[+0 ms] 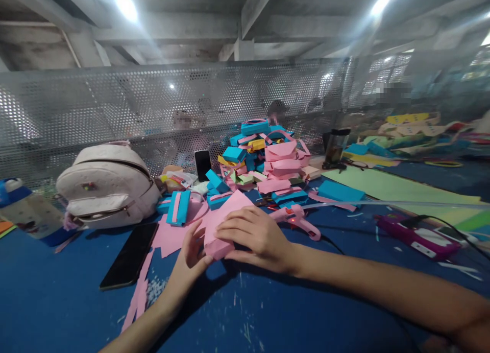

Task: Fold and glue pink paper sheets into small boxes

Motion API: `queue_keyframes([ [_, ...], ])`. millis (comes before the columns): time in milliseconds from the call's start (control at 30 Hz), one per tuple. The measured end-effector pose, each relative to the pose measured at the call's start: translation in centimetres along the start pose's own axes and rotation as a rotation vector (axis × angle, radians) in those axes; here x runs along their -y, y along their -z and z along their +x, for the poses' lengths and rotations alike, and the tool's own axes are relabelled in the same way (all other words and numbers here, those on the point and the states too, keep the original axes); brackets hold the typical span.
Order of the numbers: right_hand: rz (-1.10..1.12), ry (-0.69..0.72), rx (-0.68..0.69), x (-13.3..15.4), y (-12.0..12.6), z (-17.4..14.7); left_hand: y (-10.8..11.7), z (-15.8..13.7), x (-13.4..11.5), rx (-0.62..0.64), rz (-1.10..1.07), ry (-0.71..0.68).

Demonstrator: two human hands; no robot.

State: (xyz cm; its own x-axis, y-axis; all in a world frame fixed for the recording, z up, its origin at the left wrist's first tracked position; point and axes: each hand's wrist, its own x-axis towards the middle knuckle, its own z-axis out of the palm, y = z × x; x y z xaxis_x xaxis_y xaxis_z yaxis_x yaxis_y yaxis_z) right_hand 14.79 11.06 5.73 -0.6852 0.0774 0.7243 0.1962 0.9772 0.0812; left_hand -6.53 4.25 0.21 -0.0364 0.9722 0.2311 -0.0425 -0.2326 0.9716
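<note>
Between my two hands is a folded pink paper box [218,244], held a little above the blue table. My left hand [192,251] grips its left side and lower edge with the fingers and thumb. Across its upper right face lie the fingers of my right hand [254,235], with the thumb beneath. A pink glue gun [297,221] rests just beyond my right hand, its small red light lit. Left of the box, a blue paper box with a pink strip [178,208] sits on pink paper sheets [170,240].
Blue and pink paper boxes [285,166] are piled at the back. On the left are a white backpack [109,184], a dark phone [130,256] and a cup [32,210]. A purple power strip [417,238] and green paper sheets [401,187] lie at right.
</note>
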Motion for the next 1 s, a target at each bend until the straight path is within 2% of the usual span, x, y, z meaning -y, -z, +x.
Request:
queue_keyframes([
  [167,-0.030,-0.017,-0.002,-0.3,-0.1,-0.1,0.4,0.4,0.7,-0.024,-0.005,-0.020],
  [333,-0.025,-0.015,0.004,-0.5,-0.2,-0.1,0.3,0.4,0.4,0.009,-0.019,0.002],
  [500,-0.011,-0.011,0.008,-0.3,-0.1,0.0,0.1,0.3,0.3,-0.018,-0.003,-0.018],
  [767,0.189,-0.076,0.052,0.7,0.3,0.4,-0.1,0.3,0.1,-0.047,0.060,-0.078],
  [1000,0.352,-0.161,0.108,1.2,0.6,0.7,0.3,0.1,0.9,0.006,0.117,-0.170],
])
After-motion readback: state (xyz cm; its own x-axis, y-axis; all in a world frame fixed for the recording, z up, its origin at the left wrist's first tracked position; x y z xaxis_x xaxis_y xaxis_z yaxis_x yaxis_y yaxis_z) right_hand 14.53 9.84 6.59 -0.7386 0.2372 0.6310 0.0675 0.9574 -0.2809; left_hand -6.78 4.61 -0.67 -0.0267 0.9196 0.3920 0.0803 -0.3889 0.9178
